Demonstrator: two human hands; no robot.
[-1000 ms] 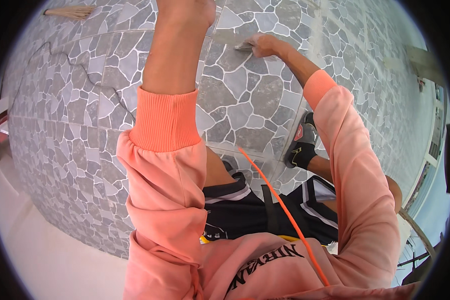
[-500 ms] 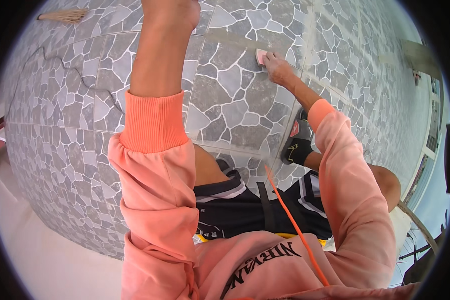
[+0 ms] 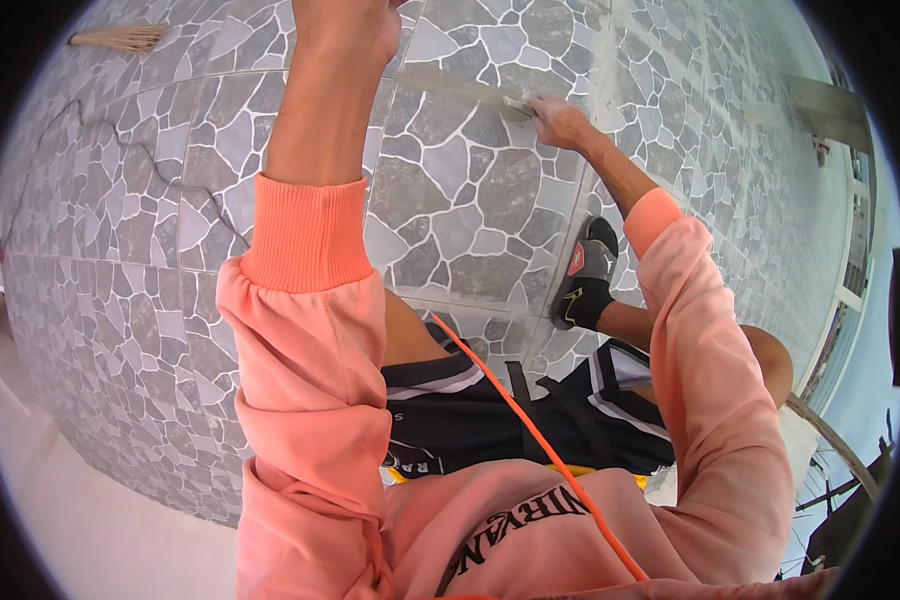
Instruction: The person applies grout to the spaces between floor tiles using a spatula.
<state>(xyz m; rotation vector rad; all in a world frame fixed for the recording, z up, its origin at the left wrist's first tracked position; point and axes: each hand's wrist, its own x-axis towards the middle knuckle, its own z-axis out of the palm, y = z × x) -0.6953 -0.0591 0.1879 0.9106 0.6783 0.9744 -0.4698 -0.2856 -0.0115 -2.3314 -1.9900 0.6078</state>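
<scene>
Right hand (image 3: 560,124) grips a thin flat piece (image 3: 516,105) at stone-patterned floor tiles (image 3: 470,200)

Head view: the piece sits far, right of centre. The left hand (image 3: 378,36), to its left, is cut off; I cannot tell its grip. Far left lies a straw broom (image 3: 125,39).

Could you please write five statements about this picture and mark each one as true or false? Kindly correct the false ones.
1. The right hand holds a thin flat tool. True.
2. The straw broom lies between the two hands. False: it lies at the upper left, to the left of the left forearm.
3. A dark cable lies on the stone-patterned floor. True.
4. The left hand is wholly in view. False: the top edge cuts it off.
5. The drawstring of the sweatshirt is blue. False: it is orange.
</scene>
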